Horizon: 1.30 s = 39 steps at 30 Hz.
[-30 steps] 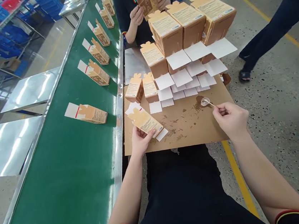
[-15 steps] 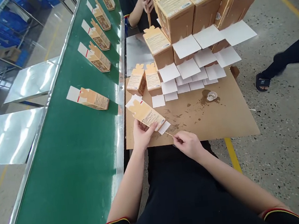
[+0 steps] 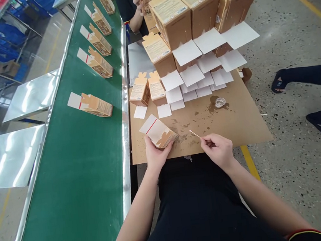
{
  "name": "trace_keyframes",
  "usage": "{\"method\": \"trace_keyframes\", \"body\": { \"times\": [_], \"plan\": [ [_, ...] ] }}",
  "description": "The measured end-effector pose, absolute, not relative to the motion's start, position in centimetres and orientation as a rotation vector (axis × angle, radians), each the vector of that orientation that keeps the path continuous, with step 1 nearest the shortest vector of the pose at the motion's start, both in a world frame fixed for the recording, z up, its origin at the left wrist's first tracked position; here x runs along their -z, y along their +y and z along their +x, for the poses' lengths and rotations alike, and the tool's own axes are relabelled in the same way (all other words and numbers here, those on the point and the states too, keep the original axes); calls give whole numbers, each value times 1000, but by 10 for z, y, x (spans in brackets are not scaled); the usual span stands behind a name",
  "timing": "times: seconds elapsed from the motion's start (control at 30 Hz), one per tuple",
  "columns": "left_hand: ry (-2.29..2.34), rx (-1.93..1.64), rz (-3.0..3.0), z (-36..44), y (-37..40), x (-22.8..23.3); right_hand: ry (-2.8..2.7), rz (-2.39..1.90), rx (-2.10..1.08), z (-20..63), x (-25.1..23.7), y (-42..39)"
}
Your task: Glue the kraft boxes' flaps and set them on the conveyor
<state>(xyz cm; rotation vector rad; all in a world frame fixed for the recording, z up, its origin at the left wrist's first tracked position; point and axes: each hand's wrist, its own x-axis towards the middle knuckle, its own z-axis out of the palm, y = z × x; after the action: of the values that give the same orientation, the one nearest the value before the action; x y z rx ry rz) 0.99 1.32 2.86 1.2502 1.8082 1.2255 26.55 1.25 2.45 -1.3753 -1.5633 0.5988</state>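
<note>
My left hand (image 3: 157, 154) grips a small brown cardboard box (image 3: 165, 138) by its near side, just over the front edge of the work surface. The box is tipped, and its white flap with a red strip (image 3: 151, 126) points up and left. Pinched in the fingers of my right hand (image 3: 218, 149) is a cotton swab (image 3: 195, 134), its tip pointing left, apart from the box. Beyond the swab, a small clear dish (image 3: 220, 102) stands on a dark wet stain. Several drops and smears mark the brown board (image 3: 236, 127) around it.
Stacked cartons (image 3: 174, 18) with white flaps stick out over the board's far side. On my left runs a green conveyor (image 3: 77, 176) with a metal rail, bearing several open boxes (image 3: 97, 105). Across from me a co-worker's hands (image 3: 138, 3) hold another box. Someone's legs (image 3: 312, 76) are at the right.
My left hand has turned the box, bringing its flap with the red strip into view. My right hand has drawn the swab away to the right. A second leg shows at the right.
</note>
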Motion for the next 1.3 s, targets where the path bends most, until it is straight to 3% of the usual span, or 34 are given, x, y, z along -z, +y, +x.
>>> {"method": "trace_keyframes", "body": {
  "times": [0.43, 0.7, 0.83, 0.93, 1.1, 1.2, 1.3],
  "plan": [
    [1846, -1072, 1303, 5, 20, -33, -1566, -1310, -570, 265, -28, 10],
    [2369, -1485, 939, -167, 19, -56, -1510, -1279, -491, 275, -29, 20],
    [2365, -1371, 782, -218, 20, -57, -1538, -1226, -534, 268, -32, 34],
    [2402, -1409, 744, -211, 8, -43, -1547, -1235, -535, 270, -36, 39],
    [2410, -1954, 903, -171, -7, -19, -1485, -1320, -442, 297, -39, 32],
    [2131, -2050, 1021, -153, 38, -29, -1468, -1336, -405, 311, -40, 27],
    [1876, -1871, 950, -139, 125, -58, -1482, -1315, -353, 313, -43, 27]
  ]
}}
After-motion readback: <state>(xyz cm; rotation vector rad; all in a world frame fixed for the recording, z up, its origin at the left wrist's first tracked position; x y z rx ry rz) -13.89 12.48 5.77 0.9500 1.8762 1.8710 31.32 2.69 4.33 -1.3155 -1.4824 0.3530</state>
